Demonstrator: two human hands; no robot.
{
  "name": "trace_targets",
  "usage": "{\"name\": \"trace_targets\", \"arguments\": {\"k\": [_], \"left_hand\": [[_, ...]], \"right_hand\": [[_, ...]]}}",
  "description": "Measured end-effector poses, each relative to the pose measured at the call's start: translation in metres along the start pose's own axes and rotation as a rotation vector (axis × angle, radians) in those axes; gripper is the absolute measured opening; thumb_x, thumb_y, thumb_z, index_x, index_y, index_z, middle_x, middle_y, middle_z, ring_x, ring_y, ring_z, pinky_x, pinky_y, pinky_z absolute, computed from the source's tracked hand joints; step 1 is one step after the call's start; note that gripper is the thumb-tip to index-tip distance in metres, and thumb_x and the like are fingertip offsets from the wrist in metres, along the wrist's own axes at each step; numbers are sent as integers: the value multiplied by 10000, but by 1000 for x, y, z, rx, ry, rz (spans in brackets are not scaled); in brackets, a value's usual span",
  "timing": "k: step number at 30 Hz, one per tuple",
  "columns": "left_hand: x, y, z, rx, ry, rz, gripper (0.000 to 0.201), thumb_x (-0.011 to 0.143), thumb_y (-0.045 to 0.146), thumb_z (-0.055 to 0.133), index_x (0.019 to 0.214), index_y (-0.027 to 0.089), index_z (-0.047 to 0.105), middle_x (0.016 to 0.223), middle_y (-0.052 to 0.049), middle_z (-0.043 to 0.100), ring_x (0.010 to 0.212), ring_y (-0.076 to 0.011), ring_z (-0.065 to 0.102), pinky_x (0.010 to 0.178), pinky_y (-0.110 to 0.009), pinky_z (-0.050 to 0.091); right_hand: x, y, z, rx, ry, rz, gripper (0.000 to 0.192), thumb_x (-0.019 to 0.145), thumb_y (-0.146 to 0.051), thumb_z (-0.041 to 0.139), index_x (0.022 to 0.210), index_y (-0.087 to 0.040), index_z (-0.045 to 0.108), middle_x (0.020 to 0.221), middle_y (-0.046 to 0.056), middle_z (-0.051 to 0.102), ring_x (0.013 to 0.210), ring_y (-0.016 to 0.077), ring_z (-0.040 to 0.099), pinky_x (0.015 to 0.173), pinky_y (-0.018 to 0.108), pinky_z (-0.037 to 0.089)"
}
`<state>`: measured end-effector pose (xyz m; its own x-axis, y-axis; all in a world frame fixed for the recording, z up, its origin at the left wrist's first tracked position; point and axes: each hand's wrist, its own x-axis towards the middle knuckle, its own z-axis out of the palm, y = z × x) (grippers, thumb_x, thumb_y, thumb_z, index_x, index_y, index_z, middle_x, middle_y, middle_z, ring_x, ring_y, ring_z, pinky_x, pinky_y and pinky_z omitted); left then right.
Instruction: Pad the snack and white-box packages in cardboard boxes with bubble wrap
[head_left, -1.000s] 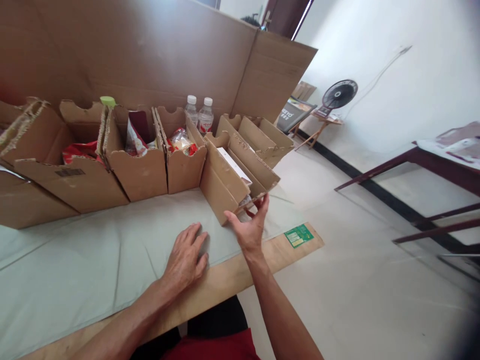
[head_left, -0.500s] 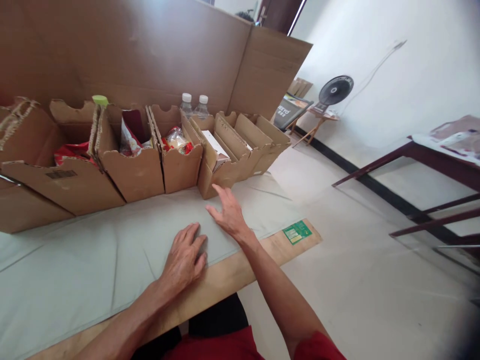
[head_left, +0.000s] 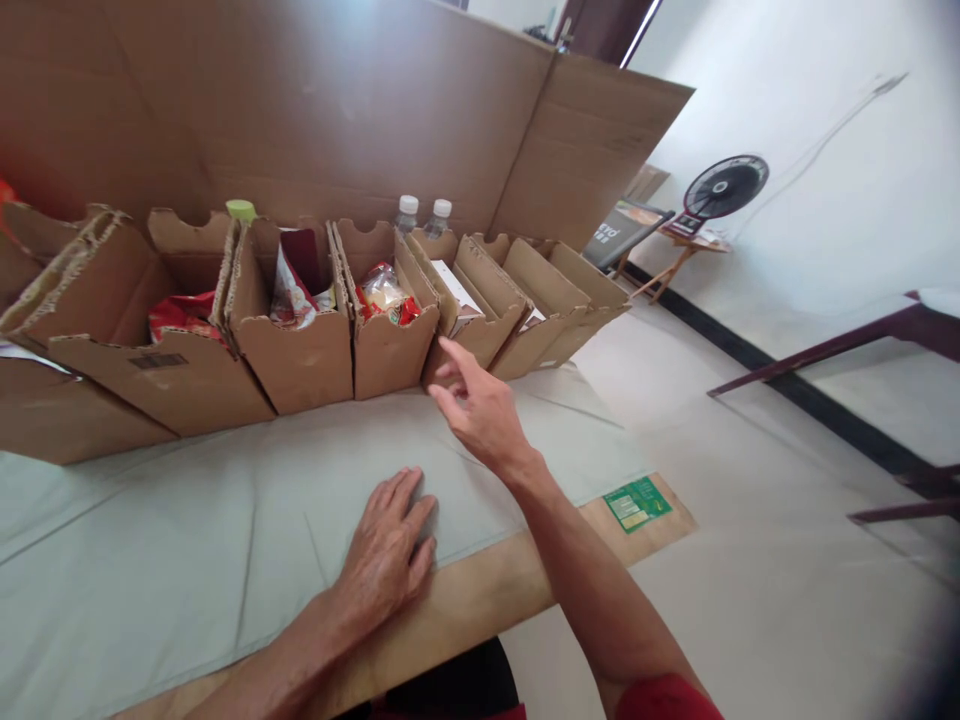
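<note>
My left hand (head_left: 390, 545) rests on the pale cloth (head_left: 292, 480) near the board's front edge, fingers lightly spread and nothing in it. Raised over the cloth, my right hand (head_left: 486, 412) has thumb and index finger apart and holds nothing. Its index fingertip is in front of a cardboard bin (head_left: 491, 345) that has a flat white box (head_left: 457, 292) inside; whether they touch, I cannot tell. Left of that stands a bin (head_left: 390, 358) with red and clear packets (head_left: 386, 292). Another bin (head_left: 307, 355) further left contains a red and white bag (head_left: 292, 290).
A tall cardboard panel (head_left: 360, 110) stands behind the row, with two white-capped bottles (head_left: 407, 212) and a light green cap (head_left: 241, 210). A green label (head_left: 637, 503) is on the wooden board's right end. Beyond are a fan (head_left: 724, 190) and a dark table (head_left: 847, 335).
The bin with the white box, which stuck out forward, now sits further back, about level with its neighbours. My right hand has lifted a little. The view has shifted left; my left hand stays on the cloth.
</note>
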<state>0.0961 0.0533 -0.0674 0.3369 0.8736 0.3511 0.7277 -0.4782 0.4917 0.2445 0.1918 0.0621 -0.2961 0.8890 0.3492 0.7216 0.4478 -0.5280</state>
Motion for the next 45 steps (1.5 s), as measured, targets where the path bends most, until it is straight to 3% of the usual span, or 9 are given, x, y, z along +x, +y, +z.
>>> {"name": "trace_targets", "arguments": {"k": [3, 8, 17, 23, 29, 33, 38, 43, 45], "left_hand": [[1, -2, -3, -82, 72, -28, 386, 877, 144, 565, 1230, 199, 712, 1491, -183, 614, 1362, -356, 600, 1103, -601, 539], [12, -8, -27, -236, 359, -90, 281, 967, 138, 511, 1153, 218, 705, 1295, -131, 718, 1176, -233, 710, 987, -421, 611], [23, -34, -66, -381, 771, -360, 371, 894, 275, 673, 1257, 195, 671, 1295, -126, 672, 1181, -263, 660, 929, -405, 572], [15, -15, -66, -525, 617, -326, 602, 873, 317, 735, 1444, 265, 552, 1419, -112, 631, 1231, -261, 651, 1018, -428, 530], [16, 12, -56, -526, 371, -302, 590, 885, 374, 699, 1439, 242, 543, 1394, -117, 643, 1199, -270, 644, 1027, -450, 531], [19, 11, -65, -505, 369, -373, 473, 882, 371, 661, 1316, 198, 586, 1200, -94, 681, 1053, -244, 654, 931, -407, 554], [29, -12, -70, -480, 374, -429, 701, 844, 366, 668, 1501, 218, 476, 1403, -128, 613, 1149, -269, 647, 964, -432, 560], [15, -25, -64, -420, 167, -486, 874, 849, 311, 631, 1647, 193, 295, 1498, -198, 579, 1221, -335, 648, 978, -505, 575], [-2, -29, -73, -367, 28, -458, 853, 854, 300, 632, 1638, 157, 328, 1468, -211, 608, 1252, -362, 640, 1042, -554, 545]], "right_hand": [[37, -38, 2, -111, -92, -75, 682, 977, -278, 569, 1631, -259, 377, 928, 27, 796, 836, 235, 741, 855, 378, 578], [62, -56, 5, -352, -194, -8, 273, 1013, -232, 529, 1191, -205, 735, 1040, 131, 813, 974, 318, 758, 809, 386, 544], [-101, -7, -75, -86, -36, -367, 244, 953, -104, 538, 1006, -226, 742, 870, 26, 797, 781, 183, 724, 759, 309, 524], [-185, 59, -115, 235, 527, 229, 292, 981, -317, 667, 1271, -280, 673, 1130, 64, 785, 952, 221, 765, 827, 361, 608], [-199, 62, -86, 253, 132, 250, 488, 878, -585, 733, 1193, -219, 656, 1095, 99, 744, 966, 267, 722, 838, 395, 606], [-145, 55, -60, 242, 119, 251, 369, 897, -474, 674, 1154, -215, 616, 1043, 82, 723, 932, 257, 694, 840, 408, 584], [-72, 71, -30, 396, 106, 235, 438, 807, -438, 649, 1177, -207, 607, 1128, 102, 743, 926, 249, 697, 824, 407, 595], [-88, 81, -9, 413, 68, 270, 488, 812, -488, 656, 1189, -176, 649, 1161, 157, 750, 917, 273, 712, 855, 477, 597], [-110, 84, -9, 301, 205, 344, 490, 839, -523, 665, 1206, -199, 685, 1258, 151, 737, 974, 278, 727, 895, 484, 592]]}}
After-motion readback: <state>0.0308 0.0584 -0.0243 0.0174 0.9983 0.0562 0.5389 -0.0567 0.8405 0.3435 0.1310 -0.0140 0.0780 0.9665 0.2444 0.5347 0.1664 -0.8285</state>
